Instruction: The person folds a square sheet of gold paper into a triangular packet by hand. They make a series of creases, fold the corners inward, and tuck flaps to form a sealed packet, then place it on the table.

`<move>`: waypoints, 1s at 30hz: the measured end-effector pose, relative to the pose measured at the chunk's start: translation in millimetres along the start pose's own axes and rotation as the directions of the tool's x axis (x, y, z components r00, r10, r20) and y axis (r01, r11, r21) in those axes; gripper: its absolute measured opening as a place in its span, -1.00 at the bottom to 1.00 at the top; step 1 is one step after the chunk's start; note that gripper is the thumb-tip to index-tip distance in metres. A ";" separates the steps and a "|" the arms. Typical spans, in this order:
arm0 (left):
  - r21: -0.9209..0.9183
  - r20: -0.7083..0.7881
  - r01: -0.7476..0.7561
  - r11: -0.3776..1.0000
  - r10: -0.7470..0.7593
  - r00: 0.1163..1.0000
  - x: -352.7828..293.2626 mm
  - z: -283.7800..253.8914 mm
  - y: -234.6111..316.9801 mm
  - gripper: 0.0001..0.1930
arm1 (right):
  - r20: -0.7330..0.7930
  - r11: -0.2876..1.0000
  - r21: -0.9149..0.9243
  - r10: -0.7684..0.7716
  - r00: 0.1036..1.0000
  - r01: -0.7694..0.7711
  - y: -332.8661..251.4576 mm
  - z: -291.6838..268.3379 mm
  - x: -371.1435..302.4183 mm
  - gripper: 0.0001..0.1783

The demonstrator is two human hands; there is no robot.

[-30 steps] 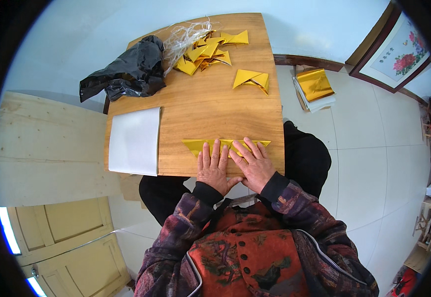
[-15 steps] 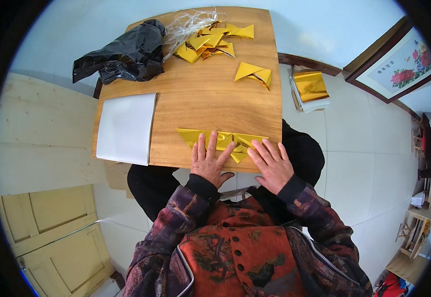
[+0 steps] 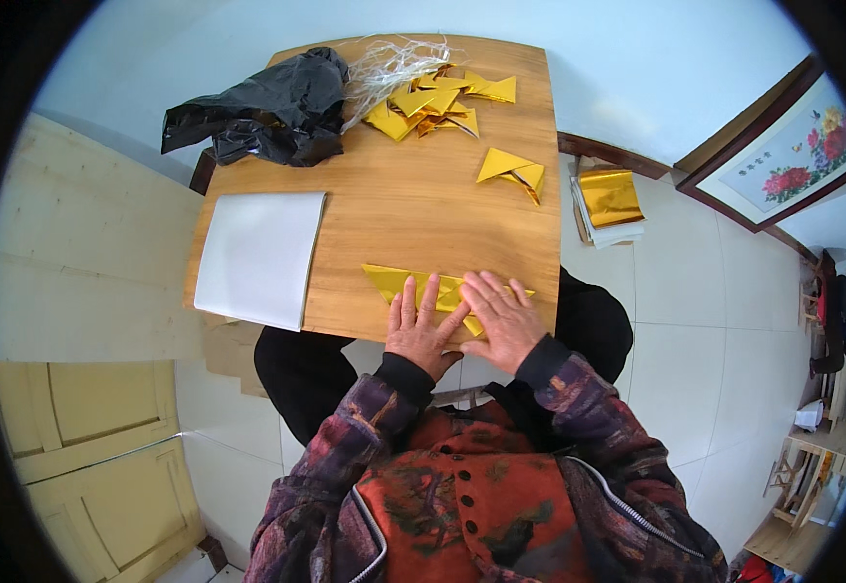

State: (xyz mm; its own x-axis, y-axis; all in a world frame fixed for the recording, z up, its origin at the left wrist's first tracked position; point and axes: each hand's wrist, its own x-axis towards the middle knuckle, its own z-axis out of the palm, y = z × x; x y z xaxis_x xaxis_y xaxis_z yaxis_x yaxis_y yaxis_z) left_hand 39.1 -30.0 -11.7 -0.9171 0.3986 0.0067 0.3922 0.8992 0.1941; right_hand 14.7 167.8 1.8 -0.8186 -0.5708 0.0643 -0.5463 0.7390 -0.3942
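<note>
A sheet of gold foil paper [image 3: 384,280], folded into a long band with a triangular point toward me, lies at the table's near edge. My left hand [image 3: 425,325] rests on its middle-left part with fingers spread. Across its right half lies my right hand [image 3: 503,319], fingers stretched out flat; it hides much of the fold there. The fingertips of both hands nearly meet near the paper's middle. Farther back on the right is a finished-looking folded gold piece [image 3: 512,173]. Several similar gold folded pieces [image 3: 428,102] are heaped at the far side.
On the wooden table [image 3: 394,209] lie a white sheet stack [image 3: 260,255] at the left, a crumpled black plastic bag [image 3: 282,107] and a tangle of clear plastic strands [image 3: 399,68]. Gold foil sheets [image 3: 611,198] sit on a pile beside the table's right side.
My right hand has shifted left across the folded paper, closer to my left hand. The whole view has tilted a little, so the table appears lower.
</note>
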 end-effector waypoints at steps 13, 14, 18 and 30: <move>-0.043 0.007 0.025 0.999 -0.025 1.000 -0.1 -0.1 1.7 -0.25 | 0.066 0.997 0.063 -0.049 0.997 0.045 -15.5 0.8 20.2 -0.15; -0.071 -0.042 0.024 0.997 -0.027 0.999 -0.6 -0.4 2.3 -0.25 | 0.070 0.999 0.027 -0.020 0.997 0.019 -13.6 0.8 19.0 -0.15; -0.238 -0.080 -0.049 0.970 0.031 0.996 -2.9 -5.4 -6.5 -0.29 | 0.022 0.998 0.024 -0.058 0.998 0.057 -8.1 1.7 15.6 -0.15; -0.142 0.022 0.186 0.972 -0.185 0.983 5.8 -7.8 -11.7 -0.14 | 0.023 0.986 -0.113 -0.118 0.993 0.120 -3.8 8.4 15.9 -0.13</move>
State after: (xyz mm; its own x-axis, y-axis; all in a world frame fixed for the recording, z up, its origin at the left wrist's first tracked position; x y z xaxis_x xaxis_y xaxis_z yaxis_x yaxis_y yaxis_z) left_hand 28.7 -39.6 -6.2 -0.9719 0.2297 -0.0513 0.2007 0.9226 0.3296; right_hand 5.2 152.8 -3.4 -0.7439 -0.6623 0.0892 -0.6572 0.7009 -0.2772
